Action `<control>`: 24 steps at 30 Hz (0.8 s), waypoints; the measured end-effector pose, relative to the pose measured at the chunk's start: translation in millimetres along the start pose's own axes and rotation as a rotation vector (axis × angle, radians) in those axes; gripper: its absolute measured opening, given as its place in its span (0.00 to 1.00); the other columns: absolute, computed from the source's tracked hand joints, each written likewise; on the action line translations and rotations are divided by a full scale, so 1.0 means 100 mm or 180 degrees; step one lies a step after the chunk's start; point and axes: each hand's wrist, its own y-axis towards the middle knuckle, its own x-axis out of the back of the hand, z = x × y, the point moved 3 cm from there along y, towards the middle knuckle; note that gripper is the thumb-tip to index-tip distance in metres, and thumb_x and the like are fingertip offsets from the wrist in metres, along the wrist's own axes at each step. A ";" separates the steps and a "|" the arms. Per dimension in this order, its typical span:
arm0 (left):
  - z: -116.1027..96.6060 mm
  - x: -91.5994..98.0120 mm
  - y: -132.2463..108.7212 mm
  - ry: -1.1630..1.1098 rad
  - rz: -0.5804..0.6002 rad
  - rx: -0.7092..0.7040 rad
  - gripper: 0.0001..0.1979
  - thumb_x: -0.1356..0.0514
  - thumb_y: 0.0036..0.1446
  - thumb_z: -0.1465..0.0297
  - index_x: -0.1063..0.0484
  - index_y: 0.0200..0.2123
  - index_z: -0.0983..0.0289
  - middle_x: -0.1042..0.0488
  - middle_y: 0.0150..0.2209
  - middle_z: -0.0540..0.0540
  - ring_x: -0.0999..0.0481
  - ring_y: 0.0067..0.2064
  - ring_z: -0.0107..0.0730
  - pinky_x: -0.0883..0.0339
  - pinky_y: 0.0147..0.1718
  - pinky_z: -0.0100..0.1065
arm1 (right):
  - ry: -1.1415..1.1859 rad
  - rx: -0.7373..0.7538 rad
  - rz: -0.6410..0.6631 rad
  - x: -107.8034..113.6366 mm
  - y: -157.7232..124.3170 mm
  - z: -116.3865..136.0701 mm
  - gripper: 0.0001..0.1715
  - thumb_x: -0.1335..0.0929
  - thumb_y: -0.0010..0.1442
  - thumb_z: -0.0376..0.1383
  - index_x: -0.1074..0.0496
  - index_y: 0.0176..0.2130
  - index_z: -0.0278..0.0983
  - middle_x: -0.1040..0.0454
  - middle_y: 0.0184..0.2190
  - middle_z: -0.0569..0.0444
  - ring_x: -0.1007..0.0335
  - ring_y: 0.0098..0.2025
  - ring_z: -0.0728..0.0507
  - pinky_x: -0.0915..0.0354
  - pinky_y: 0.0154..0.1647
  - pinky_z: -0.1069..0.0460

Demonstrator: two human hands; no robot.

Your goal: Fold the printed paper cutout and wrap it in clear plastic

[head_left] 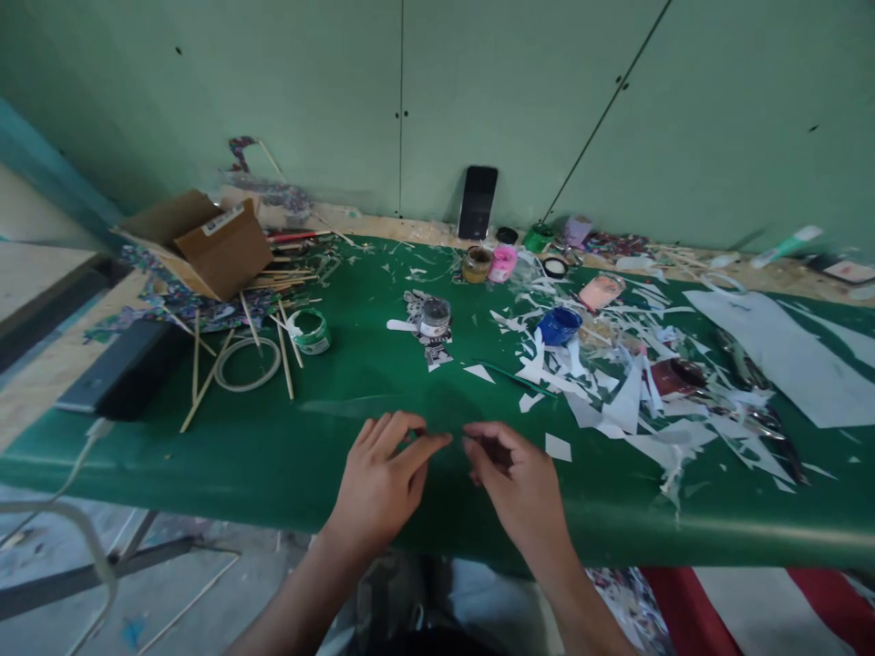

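Observation:
Near the front edge of the green-covered table, my left hand [384, 472] is closed, thumb and forefinger together in a pinch. My right hand [518, 474] faces it a short gap away, its fingers curled in to the thumb. Whatever either hand pinches is too small or too clear to make out. Just beyond them, a small clear jar [436, 317] stands on a black-and-white printed paper cutout [437, 353]. A faint transparent strip [352, 405] lies left of the hands. To the right are a thin green stick [516, 378] and a white paper piece [558, 447].
White paper scraps [622, 401] cover the right side around a blue paint jar [559, 325]. At left are a green paint jar [310, 332], a tape roll [247, 364], wooden sticks [285, 355], a cardboard box [225, 251] and a dark power bank [127, 369]. A phone [478, 202] leans on the wall.

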 end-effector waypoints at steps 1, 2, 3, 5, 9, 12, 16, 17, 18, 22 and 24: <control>-0.04 0.01 0.02 -0.0444 0.0024 0.0056 0.16 0.48 0.59 0.80 0.27 0.44 0.58 0.30 0.38 0.55 0.30 0.38 0.33 0.36 0.35 0.35 | 0.0020 0.0155 -0.0033 0.01 -0.01 0.06 0.10 0.34 0.57 0.41 0.26 0.34 0.38 0.27 0.22 0.57 0.31 0.22 0.48 0.35 0.22 0.55; -0.07 0.02 0.04 -0.0925 0.0032 0.0195 0.14 0.48 0.60 0.79 0.29 0.44 0.59 0.30 0.39 0.55 0.30 0.39 0.32 0.35 0.37 0.34 | 0.0034 0.0332 -0.0049 0.01 -0.03 0.13 0.08 0.34 0.57 0.39 0.26 0.33 0.38 0.26 0.23 0.57 0.30 0.23 0.49 0.35 0.23 0.56; -0.10 0.04 0.06 -0.1393 0.0010 0.0397 0.12 0.47 0.60 0.78 0.30 0.44 0.60 0.31 0.39 0.55 0.29 0.40 0.31 0.34 0.38 0.33 | 0.0060 0.0501 -0.0040 0.02 -0.04 0.20 0.06 0.33 0.57 0.38 0.26 0.32 0.39 0.26 0.24 0.57 0.30 0.24 0.49 0.35 0.25 0.56; -0.14 0.07 0.09 -0.2136 -0.0111 0.0823 0.06 0.44 0.60 0.74 0.31 0.41 0.61 0.31 0.37 0.54 0.29 0.40 0.30 0.33 0.38 0.31 | 0.0180 0.0752 0.0034 0.03 -0.07 0.31 0.04 0.32 0.57 0.36 0.26 0.31 0.39 0.25 0.26 0.57 0.28 0.27 0.50 0.34 0.26 0.57; -0.16 0.12 0.09 -0.3076 -0.0290 0.1319 0.04 0.39 0.58 0.69 0.30 0.36 0.62 0.31 0.35 0.53 0.28 0.37 0.29 0.31 0.35 0.29 | 0.0422 0.0987 0.0209 0.07 -0.09 0.45 0.06 0.32 0.59 0.35 0.23 0.33 0.42 0.23 0.30 0.56 0.26 0.30 0.50 0.32 0.28 0.58; -0.15 0.13 0.06 -0.3522 -0.0276 0.1487 0.05 0.37 0.55 0.70 0.29 0.35 0.63 0.31 0.35 0.53 0.27 0.36 0.27 0.29 0.34 0.27 | 0.0444 0.0991 0.0182 0.11 -0.09 0.53 0.08 0.32 0.58 0.33 0.21 0.34 0.43 0.22 0.30 0.57 0.27 0.28 0.51 0.33 0.24 0.58; -0.15 0.14 0.03 -0.3636 -0.0331 0.1651 0.02 0.36 0.55 0.72 0.26 0.34 0.61 0.28 0.34 0.51 0.25 0.36 0.25 0.29 0.33 0.24 | 0.0427 0.0929 0.0118 0.15 -0.12 0.62 0.07 0.31 0.56 0.33 0.21 0.34 0.43 0.23 0.28 0.58 0.30 0.23 0.53 0.39 0.17 0.60; -0.16 0.15 0.03 -0.3581 -0.0369 0.1665 0.01 0.36 0.54 0.72 0.26 0.32 0.62 0.28 0.34 0.51 0.25 0.36 0.26 0.28 0.32 0.24 | 0.0396 0.0933 0.0119 0.15 -0.13 0.64 0.07 0.30 0.56 0.33 0.21 0.33 0.43 0.23 0.28 0.58 0.30 0.23 0.53 0.40 0.16 0.60; -0.16 0.16 0.03 -0.3503 -0.0406 0.1659 0.01 0.36 0.54 0.72 0.26 0.31 0.62 0.27 0.33 0.52 0.24 0.36 0.26 0.28 0.32 0.25 | 0.0363 0.0944 0.0114 0.15 -0.14 0.65 0.06 0.30 0.55 0.33 0.21 0.33 0.43 0.23 0.28 0.58 0.31 0.22 0.53 0.40 0.15 0.60; -0.18 0.23 0.05 -0.3029 -0.0499 0.1428 0.02 0.36 0.54 0.73 0.26 0.29 0.63 0.25 0.32 0.52 0.23 0.35 0.28 0.28 0.32 0.27 | 0.0290 0.0932 0.0098 0.15 -0.15 0.67 0.06 0.31 0.56 0.35 0.21 0.32 0.44 0.23 0.27 0.59 0.33 0.20 0.54 0.38 0.16 0.60; -0.21 0.28 0.05 -0.2664 -0.0535 0.1186 0.02 0.37 0.54 0.74 0.27 0.30 0.62 0.25 0.31 0.52 0.23 0.35 0.28 0.28 0.32 0.28 | 0.0317 0.0768 0.0120 0.13 -0.15 0.65 0.06 0.31 0.57 0.37 0.22 0.31 0.44 0.23 0.27 0.58 0.31 0.22 0.52 0.35 0.19 0.59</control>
